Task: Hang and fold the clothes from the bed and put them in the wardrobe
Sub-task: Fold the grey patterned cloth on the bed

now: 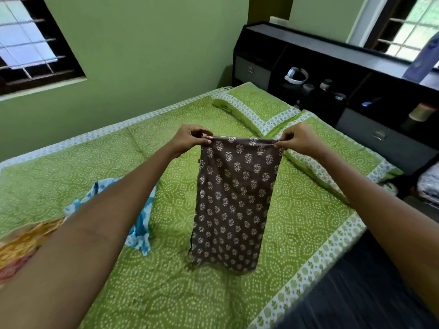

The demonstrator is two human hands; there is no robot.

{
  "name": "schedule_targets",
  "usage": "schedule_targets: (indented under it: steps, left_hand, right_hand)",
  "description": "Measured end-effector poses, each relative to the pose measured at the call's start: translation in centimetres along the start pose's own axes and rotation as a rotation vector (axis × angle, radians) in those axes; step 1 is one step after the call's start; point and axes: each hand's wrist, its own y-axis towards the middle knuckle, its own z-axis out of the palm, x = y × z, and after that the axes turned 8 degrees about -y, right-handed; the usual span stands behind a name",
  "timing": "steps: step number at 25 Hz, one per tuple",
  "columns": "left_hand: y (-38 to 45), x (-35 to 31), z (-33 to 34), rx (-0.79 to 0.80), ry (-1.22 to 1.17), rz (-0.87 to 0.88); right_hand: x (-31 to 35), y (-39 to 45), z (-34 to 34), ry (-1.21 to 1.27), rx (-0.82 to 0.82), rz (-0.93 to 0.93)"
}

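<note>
A brown garment (234,200) with a pale floral print hangs upright over the bed (213,293), its lower end touching the green sheet. My left hand (190,138) pinches its top left corner and my right hand (298,140) pinches its top right corner, stretching the top edge flat between them. To the left on the bed lies a blue and white garment (142,224), partly hidden by my left forearm. An orange and pink patterned cloth (26,245) rests at the bed's left edge.
Two green pillows (259,105) lie at the head of the bed. A dark headboard unit (332,74) with shelves, drawers and small bottles stands behind them. Green walls with windows surround the bed. Dark floor (361,295) shows at the lower right.
</note>
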Motion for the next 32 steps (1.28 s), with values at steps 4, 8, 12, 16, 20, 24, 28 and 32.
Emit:
schedule_targets:
  steps: [4, 8, 12, 16, 20, 24, 28, 32]
  left_hand:
    - [9.2, 0.6, 3.2, -0.062, 0.17, -0.027]
    - [16.8, -0.4, 6.1, -0.256, 0.36, -0.005]
    - [21.3, -1.9, 8.3, -0.381, 0.363, 0.009]
    - [21.1, 0.7, 10.1, -0.366, 0.244, 0.02]
    - [16.4, 5.8, 12.5, -0.298, 0.196, -0.019]
    - [8.8, 13.7, 15.9, -0.165, 0.264, -0.112]
    - [-0.2, 23.6, 19.3, 0.11, 0.404, -0.274]
    - [-7.9, 29.6, 22.0, 0.278, 0.52, -0.353]
  right_hand:
    - [-4.6, 6.7, 0.1, -0.009, -0.049, 0.08]
    - [-8.5, 12.4, 0.1, -0.016, -0.224, 0.155]
    - [-11.0, 15.6, -0.4, -0.002, -0.351, 0.179]
    - [-13.4, 14.4, 1.5, -0.039, -0.395, 0.16]
    - [-15.0, 8.9, 8.1, -0.073, -0.409, 0.037]
    - [-15.0, -0.5, 17.5, -0.107, -0.234, -0.008]
    - [-15.0, -9.8, 27.7, -0.131, 0.041, 0.035]
    - [-14.4, -16.1, 34.7, -0.123, 0.241, 0.147]
